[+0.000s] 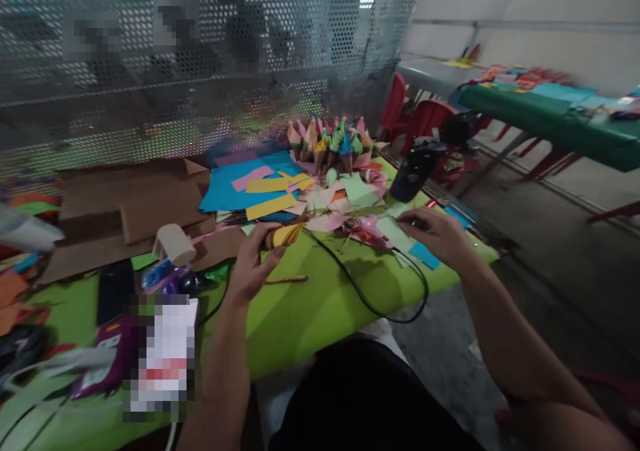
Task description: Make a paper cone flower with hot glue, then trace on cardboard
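My left hand (pixel 257 261) is closed around a small rolled yellow paper piece (pixel 287 235) above the green tabletop. Over the right part of the table is my right hand (pixel 433 231), its thumb and fingers brought close together; whatever lies between them is too small to make out. Between my hands sits a pink glue gun (pixel 367 229) with a small red light and a black cord (pixel 345 271) that loops toward me. A thin pencil-like stick (pixel 287 279) lies beside my left hand. Pale green and pink paper scraps (pixel 360 191) are spread behind the glue gun.
Paper cones (pixel 325 145) in several colours stand at the back, near a dark bottle (pixel 417 171). Blue paper (pixel 225 184), brown cardboard (pixel 135 201), a tape roll (pixel 174 244) and a dark phone (pixel 115 291) lie leftward. Red chairs (pixel 430 117) stand beyond the table.
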### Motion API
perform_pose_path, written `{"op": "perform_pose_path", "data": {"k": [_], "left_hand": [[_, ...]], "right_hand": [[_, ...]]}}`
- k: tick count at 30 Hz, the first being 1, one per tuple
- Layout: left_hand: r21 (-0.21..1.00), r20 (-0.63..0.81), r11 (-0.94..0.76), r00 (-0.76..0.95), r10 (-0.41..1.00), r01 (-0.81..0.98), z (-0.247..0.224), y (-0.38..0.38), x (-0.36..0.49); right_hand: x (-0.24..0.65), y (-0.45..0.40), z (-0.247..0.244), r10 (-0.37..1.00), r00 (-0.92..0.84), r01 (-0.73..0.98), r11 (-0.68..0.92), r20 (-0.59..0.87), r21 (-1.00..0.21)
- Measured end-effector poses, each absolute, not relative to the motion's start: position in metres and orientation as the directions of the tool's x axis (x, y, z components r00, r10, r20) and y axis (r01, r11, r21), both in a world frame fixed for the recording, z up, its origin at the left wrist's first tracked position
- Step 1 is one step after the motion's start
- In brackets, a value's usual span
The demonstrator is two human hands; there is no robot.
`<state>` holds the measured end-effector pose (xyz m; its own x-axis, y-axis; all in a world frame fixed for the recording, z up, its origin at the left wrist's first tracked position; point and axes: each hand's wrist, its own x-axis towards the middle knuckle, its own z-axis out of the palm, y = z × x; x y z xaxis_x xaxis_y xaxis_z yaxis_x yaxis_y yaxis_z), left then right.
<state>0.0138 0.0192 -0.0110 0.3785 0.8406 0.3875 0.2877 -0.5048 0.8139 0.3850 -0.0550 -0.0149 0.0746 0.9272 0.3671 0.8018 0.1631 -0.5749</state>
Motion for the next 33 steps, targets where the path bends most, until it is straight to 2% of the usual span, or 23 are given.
{"op": "perform_pose_path", "data": {"k": [8, 12, 15, 20, 23, 27, 33], "left_hand": [[0.823, 0.355, -0.482, 0.390, 0.850, 0.300, -0.013, 0.019, 0.014], [0.837, 0.325, -0.451, 0.381, 0.866, 0.309, -0.015, 0.017, 0.016], [0.850, 0.304, -0.426, 0.372, 0.877, 0.310, -0.016, 0.016, 0.016], [0.852, 0.290, -0.423, 0.394, 0.872, 0.309, -0.012, 0.014, 0.017], [0.857, 0.275, -0.411, 0.399, 0.875, 0.310, -0.010, 0.013, 0.017], [0.871, 0.249, -0.388, 0.412, 0.877, 0.301, -0.009, 0.012, 0.017], [0.895, 0.220, -0.352, 0.416, 0.883, 0.275, -0.009, 0.011, 0.018]], "right_hand": [[0.376, -0.052, -0.050, 0.978, 0.174, 0.878, -0.102, 0.113, -0.467], [0.366, -0.032, -0.053, 0.982, 0.187, 0.851, -0.178, -0.030, -0.493], [0.372, -0.025, -0.056, 0.967, 0.248, 0.793, -0.239, -0.062, -0.561], [0.388, -0.025, -0.058, 0.929, 0.354, 0.438, -0.268, -0.109, -0.858], [0.387, -0.029, -0.051, 0.910, 0.403, 0.174, -0.180, -0.096, -0.968], [0.374, -0.031, -0.037, 0.921, 0.380, -0.149, -0.033, -0.088, -0.988], [0.346, -0.026, -0.021, 0.935, 0.355, -0.328, 0.130, 0.006, -0.936]]}}
